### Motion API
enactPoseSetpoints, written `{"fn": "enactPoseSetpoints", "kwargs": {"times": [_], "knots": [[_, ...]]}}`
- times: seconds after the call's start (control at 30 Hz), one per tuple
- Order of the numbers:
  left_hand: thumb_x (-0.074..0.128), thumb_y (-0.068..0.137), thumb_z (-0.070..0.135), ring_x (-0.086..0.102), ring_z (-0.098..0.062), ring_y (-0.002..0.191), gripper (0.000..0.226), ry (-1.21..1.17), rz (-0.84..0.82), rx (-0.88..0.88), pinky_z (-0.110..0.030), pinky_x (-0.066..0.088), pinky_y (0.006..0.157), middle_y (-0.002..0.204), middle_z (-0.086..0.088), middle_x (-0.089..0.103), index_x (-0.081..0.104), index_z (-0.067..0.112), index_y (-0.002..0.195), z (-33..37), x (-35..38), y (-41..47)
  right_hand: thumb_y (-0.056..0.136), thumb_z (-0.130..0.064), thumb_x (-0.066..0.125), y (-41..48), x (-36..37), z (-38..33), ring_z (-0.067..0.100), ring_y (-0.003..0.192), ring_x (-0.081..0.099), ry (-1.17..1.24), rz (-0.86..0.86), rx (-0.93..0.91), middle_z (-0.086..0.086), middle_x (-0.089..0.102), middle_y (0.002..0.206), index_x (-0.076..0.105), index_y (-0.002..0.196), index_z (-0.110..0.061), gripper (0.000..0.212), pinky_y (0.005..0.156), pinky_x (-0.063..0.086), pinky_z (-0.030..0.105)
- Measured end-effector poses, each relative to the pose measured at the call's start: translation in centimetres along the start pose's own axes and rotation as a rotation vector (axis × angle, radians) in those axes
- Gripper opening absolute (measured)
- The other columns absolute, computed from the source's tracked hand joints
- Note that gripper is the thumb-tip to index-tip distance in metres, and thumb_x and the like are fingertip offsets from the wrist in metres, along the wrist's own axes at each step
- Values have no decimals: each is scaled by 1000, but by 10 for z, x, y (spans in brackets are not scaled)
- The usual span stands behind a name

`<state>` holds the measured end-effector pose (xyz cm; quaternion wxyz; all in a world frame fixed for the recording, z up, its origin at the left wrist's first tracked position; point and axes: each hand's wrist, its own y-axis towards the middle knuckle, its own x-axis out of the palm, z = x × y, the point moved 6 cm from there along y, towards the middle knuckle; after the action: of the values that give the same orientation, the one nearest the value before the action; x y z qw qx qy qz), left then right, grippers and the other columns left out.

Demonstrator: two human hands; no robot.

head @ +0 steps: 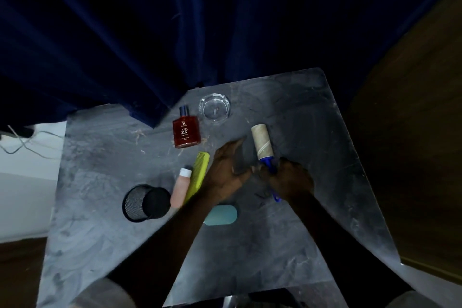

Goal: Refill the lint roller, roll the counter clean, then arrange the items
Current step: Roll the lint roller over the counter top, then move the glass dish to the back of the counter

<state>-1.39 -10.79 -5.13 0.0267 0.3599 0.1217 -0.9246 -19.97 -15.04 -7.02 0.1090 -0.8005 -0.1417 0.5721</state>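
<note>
My right hand (pixel 291 179) grips the blue handle of the lint roller (pixel 262 144), whose beige cardboard roll points away from me over the grey counter (pixel 100 157). My left hand (pixel 226 170) holds a thin, dark, curved sheet (pixel 241 157) just left of the roll. The sheet is blurred. On the counter lie a red perfume bottle (pixel 186 131), a glass ashtray (pixel 214 110), a lime comb (pixel 197 176), a pinkish tube (pixel 180 187), a tipped black mesh cup (pixel 145 202) and a light-blue oval case (pixel 221 215) partly under my left forearm.
A dark blue curtain (pixel 175 32) hangs behind the counter. A brown wooden surface (pixel 412 120) borders the right side. White cables (pixel 22 140) lie off the counter's left edge. Small specks of debris dot the counter near the perfume bottle.
</note>
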Motion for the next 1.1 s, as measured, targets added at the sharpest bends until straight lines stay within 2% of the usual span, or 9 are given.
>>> {"fn": "enactPoseSetpoints", "kwargs": {"times": [0.2,0.3,0.4,0.5,0.6,0.7,0.87,0.97,1.1], "knots": [[76,94,18,56,-6,143,57,-303,138,-29,-27,46,119,150,12,61,59,21,148,-8,-24,-94,80,-79,45,-9,-10,12,32,96,71,-91,44,-20,10,74,99,62,95,-17,66,76,54,36],[73,94,4,63,-9,137,43,-416,271,-105,-21,50,112,143,12,69,70,23,132,-29,-42,-137,83,-75,49,-13,-6,12,31,94,71,-102,14,-42,9,74,95,59,89,-17,59,76,54,37],[70,96,12,70,-10,126,29,-474,353,-171,-20,55,104,132,8,75,75,27,120,-46,-64,-168,85,-68,53,-15,-7,2,31,89,71,-80,28,-79,8,73,90,57,83,-18,50,73,54,36],[69,93,12,73,-10,116,22,-549,371,-232,-25,59,92,122,8,78,76,16,113,-59,-84,-169,87,-54,61,-12,-11,-27,31,83,72,-68,86,-175,9,73,86,56,80,-18,37,70,53,35],[72,98,3,74,-5,109,19,-556,311,-208,-16,56,89,115,10,80,76,11,114,-65,-98,-133,86,-47,61,2,-14,-65,33,82,71,-7,147,-195,9,73,85,58,80,-18,30,71,55,36],[71,97,-1,74,-2,102,25,-500,290,-183,-8,52,86,109,9,81,76,13,117,-64,-111,-67,83,-40,55,32,-18,-105,33,82,70,124,157,-183,11,71,81,58,79,-14,27,74,56,35],[69,97,10,73,-29,113,28,-130,196,-81,-41,57,103,119,-10,78,74,10,125,-50,-134,69,86,-30,59,97,-22,-156,38,101,68,202,151,-119,19,72,104,64,100,-9,26,90,55,45],[70,93,13,71,-31,118,33,67,158,-36,-32,54,103,126,-11,75,72,13,126,-41,-145,124,90,-36,59,126,-19,-178,40,108,66,150,132,-104,21,69,114,59,113,-8,37,91,53,45],[73,94,17,68,-38,120,35,378,-11,-97,-43,56,97,132,-19,68,68,8,128,-46,-133,169,92,-35,58,149,-7,-186,40,117,60,96,104,-95,23,64,123,52,125,-5,45,96,48,42]]}}
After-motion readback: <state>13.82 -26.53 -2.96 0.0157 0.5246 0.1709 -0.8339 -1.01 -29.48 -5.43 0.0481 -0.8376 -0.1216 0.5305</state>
